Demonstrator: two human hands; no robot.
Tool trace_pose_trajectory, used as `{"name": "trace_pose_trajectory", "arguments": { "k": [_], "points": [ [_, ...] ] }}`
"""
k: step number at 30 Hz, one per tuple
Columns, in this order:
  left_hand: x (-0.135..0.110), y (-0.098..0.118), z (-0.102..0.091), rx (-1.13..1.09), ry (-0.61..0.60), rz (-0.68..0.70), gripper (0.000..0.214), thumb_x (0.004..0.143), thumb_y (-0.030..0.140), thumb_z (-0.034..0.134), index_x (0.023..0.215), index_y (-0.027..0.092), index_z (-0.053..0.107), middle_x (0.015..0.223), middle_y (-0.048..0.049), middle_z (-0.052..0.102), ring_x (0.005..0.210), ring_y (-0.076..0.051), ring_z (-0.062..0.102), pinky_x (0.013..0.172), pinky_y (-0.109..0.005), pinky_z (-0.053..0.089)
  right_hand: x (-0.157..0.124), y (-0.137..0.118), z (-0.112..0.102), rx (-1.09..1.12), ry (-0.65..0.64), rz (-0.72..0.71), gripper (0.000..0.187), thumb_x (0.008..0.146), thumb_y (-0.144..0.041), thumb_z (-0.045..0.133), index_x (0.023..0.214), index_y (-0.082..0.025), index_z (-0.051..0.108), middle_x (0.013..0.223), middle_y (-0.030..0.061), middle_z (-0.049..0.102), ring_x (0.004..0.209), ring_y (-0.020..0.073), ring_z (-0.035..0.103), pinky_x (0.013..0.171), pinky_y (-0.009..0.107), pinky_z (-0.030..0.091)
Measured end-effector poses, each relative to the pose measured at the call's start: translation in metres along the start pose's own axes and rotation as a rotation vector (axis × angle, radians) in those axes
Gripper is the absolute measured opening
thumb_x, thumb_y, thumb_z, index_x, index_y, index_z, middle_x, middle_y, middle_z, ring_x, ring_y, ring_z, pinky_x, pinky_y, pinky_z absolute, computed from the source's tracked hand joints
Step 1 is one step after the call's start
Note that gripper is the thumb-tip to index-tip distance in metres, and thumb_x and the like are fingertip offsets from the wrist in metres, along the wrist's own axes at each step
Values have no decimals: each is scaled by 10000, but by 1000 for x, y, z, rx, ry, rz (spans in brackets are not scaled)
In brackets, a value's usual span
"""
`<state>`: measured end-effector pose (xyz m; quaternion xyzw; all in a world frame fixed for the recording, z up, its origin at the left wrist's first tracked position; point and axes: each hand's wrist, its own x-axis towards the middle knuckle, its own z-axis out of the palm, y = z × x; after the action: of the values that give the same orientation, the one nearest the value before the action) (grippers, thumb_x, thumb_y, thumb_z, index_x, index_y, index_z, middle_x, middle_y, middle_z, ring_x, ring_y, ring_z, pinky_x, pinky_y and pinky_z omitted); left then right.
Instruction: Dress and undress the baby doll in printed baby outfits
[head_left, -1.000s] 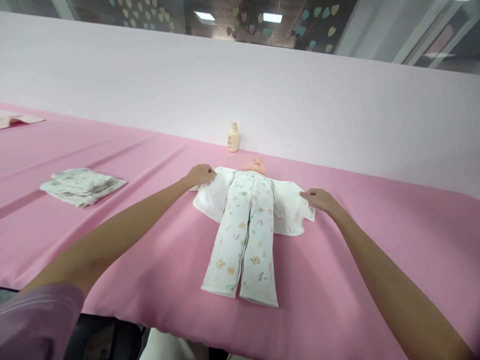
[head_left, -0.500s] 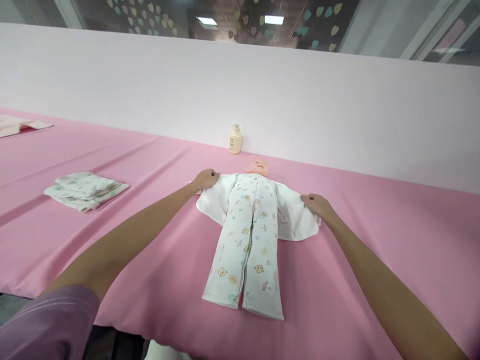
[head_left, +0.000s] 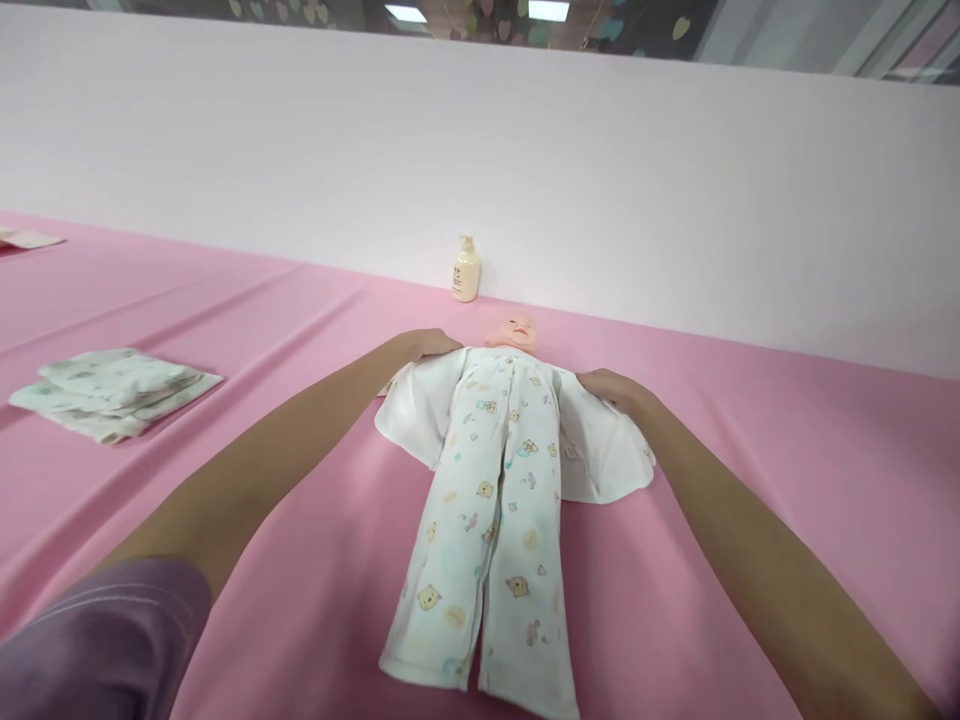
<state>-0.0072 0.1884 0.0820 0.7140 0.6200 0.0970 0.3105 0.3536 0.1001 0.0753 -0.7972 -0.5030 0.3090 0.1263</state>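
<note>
Below a white wall [head_left: 315, 150], a pink surface [head_left: 300, 590] carries a doll head [head_left: 519, 332], just above patterned trousers [head_left: 469, 510]. White cloth [head_left: 611, 455] spreads at both sides – our left hand [head_left: 437, 343] and right hand [head_left: 609, 387] touch its upper edges. Whether each grip pinches it, we cannot tell.

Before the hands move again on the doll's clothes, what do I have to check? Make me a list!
1. Left hand at the white cloth: ok, touching its upper edge.
2. Right hand at the cloth's other side: ok.
3. Doll's head uncovered: ok.
4. Pants with legs side by side: ok.
5. Doll's arms inside the cloth: cannot tell, they're hidden.
6. Bottle upright, apart from both hands: ok.
</note>
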Motion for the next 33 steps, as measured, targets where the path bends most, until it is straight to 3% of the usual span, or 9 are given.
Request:
{"name": "trace_pose_trajectory", "arguments": {
  "k": [4,7,9,11,13,15,17,21,33],
  "points": [
    [17,-10,7,-28,-62,46,419,861,591,736,1071,234,796,1155,-118,833,1049,-320,749,881,-364,543,18,11,-1,22,-40,-26,370,845,-539,814,940,-181,801,1057,170,810,910,303,759,800,403,577],
    [18,-23,15,-7,154,106,403,1020,555,542,1076,214,750,1223,-132,797,1090,-314,722,947,-404,529,16,26,-3,13,66,-56,366,923,-558,735,950,-195,771,1097,152,802,981,318,737,850,409,554],
    [7,-31,20,25,385,185,457,1109,472,339,1093,201,707,1236,-154,766,1132,-318,683,1023,-458,492,3,37,0,-8,261,-111,334,982,-522,651,979,-197,727,1109,148,787,1007,325,715,897,433,536],
    [-16,-41,24,77,625,328,478,1134,420,252,1098,205,677,1233,-155,736,1160,-323,631,1077,-507,444,-22,48,5,-34,486,-245,261,1015,-447,584,1033,-206,682,1129,140,770,1024,319,695,955,465,522],
    [-52,-52,29,144,720,516,404,1131,430,326,1072,214,662,1188,-141,721,1117,-318,602,1066,-519,431,-59,59,14,-71,621,-487,237,1034,-425,558,1094,-221,662,1151,127,755,1041,313,683,998,492,519],
    [-97,-64,38,177,583,698,314,1121,416,417,1064,221,656,1137,-117,719,1045,-287,605,1026,-488,447,-103,71,27,-113,581,-712,243,1074,-426,529,1157,-248,672,1174,118,745,1088,316,687,1002,500,540],
    [-141,-74,50,212,364,819,244,1117,401,486,1138,243,670,1212,-94,720,1118,-276,614,1047,-466,443,-144,83,42,-180,395,-881,256,1099,-404,524,1281,-302,672,1253,104,734,1166,315,691,1000,499,571],
    [-196,-83,70,181,149,787,257,1119,406,532,1325,288,632,1395,-82,668,1272,-278,580,1107,-451,433,-188,99,67,-227,132,-973,293,1114,-320,501,1360,-370,654,1396,70,689,1262,300,676,1022,506,607],
    [-201,-101,59,269,96,622,314,1119,533,499,1172,246,617,1108,-58,667,948,-246,590,950,-421,435,-177,114,74,-99,54,-796,251,1138,-430,503,1280,-384,704,1332,67,684,1179,286,705,1000,510,632]
  ]
}}
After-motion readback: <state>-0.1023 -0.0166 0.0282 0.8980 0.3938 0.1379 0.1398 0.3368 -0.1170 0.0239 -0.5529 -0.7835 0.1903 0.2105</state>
